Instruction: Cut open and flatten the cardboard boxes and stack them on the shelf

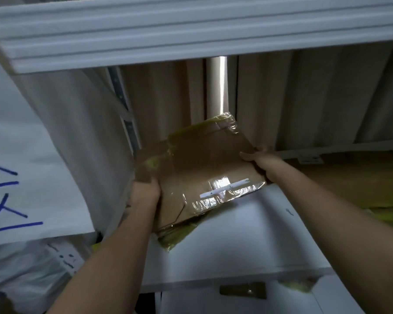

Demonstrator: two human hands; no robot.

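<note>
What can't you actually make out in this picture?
- Head view: the underside of the flattened box, and whether it rests on the white shelf.
- Fingertips of the left hand and right hand, hidden under the box.
- Cardboard on the right, cut off by the edge.
- Blue marks on the paper, cut off.

Brown cardboard box [197,168] under glossy crinkled tape, smooth white shelf [247,241]
</note>
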